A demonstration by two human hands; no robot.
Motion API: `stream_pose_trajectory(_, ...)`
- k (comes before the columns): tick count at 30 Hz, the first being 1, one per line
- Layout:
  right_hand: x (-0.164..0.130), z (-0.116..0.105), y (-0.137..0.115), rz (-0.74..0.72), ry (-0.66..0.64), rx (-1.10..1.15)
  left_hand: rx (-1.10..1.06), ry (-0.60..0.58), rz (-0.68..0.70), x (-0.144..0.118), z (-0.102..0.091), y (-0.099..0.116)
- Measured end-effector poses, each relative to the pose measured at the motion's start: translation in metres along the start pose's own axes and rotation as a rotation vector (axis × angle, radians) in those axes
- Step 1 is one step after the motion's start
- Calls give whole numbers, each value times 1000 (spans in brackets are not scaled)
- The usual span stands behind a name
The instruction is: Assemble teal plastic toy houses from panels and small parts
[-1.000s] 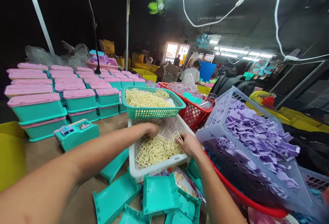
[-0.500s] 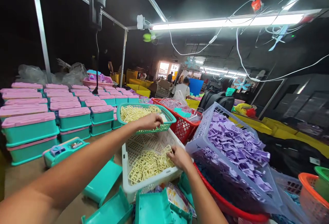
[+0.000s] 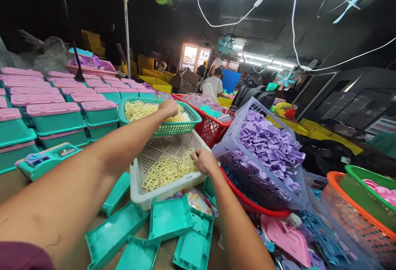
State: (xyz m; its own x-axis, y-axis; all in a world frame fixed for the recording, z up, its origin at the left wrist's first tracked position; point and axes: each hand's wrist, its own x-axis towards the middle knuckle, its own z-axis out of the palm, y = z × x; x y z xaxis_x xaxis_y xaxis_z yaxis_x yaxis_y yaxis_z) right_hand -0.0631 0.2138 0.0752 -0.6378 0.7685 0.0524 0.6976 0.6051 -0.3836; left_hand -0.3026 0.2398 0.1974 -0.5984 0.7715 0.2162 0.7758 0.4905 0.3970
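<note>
- Teal boxes with pink lids (image 3: 55,117) stand stacked in rows at the far left of the surface (image 3: 6,179), with a teal toy unit (image 3: 46,160) lying just in front of them.
- Loose teal plastic panels (image 3: 170,218) lie scattered along the near edge, below the baskets.
- Left hand (image 3: 168,107) reaches far over the green basket (image 3: 167,129) and rests curled on the cream plastic pieces (image 3: 139,110) heaped in it; whether it grips any I cannot tell.
- Below that, a white basket (image 3: 139,193) holds a smaller heap of cream frames (image 3: 165,171) on its near side; the green basket sits on its far rim.
- Right hand (image 3: 202,161) lies at the white basket's right edge, fingers pinched together on a cream frame at the heap's right end.
- Just right of it a red basket (image 3: 256,208) and, tilted on that, a lilac crate (image 3: 235,125) full of purple pieces (image 3: 269,146) crowd close against the right wrist.
- Behind, another red basket (image 3: 213,131) carries clear wrappers.
- At the far right, orange and green baskets (image 3: 355,204) are nested with pink parts inside.
</note>
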Motion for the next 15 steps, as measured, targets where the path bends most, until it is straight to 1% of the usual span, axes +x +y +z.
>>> stream_pose_trajectory(3,-1,-1,2,-46,40,75,-127,103,68,-14,-17,0)
stream_pose_trajectory(6,-3,-1,3,-100,96,174,-278,159,168,-43,-38,-3)
stream_pose_trajectory(8,-4,-1,3,-131,136,258,-414,162,231,-68,-52,-11)
stream_pose_trajectory(10,-6,-3,1,-148,176,366,-519,129,292,-95,-62,-23)
stream_pose_trajectory(11,-8,-6,0,-148,199,428,-535,114,312,-107,-66,-30)
stream_pose_trajectory(13,-15,-13,-3,-124,256,540,-481,116,333,-129,-69,-45)
stream_pose_trajectory(15,-29,-25,-8,-111,320,694,-386,139,364,-150,-66,-55)
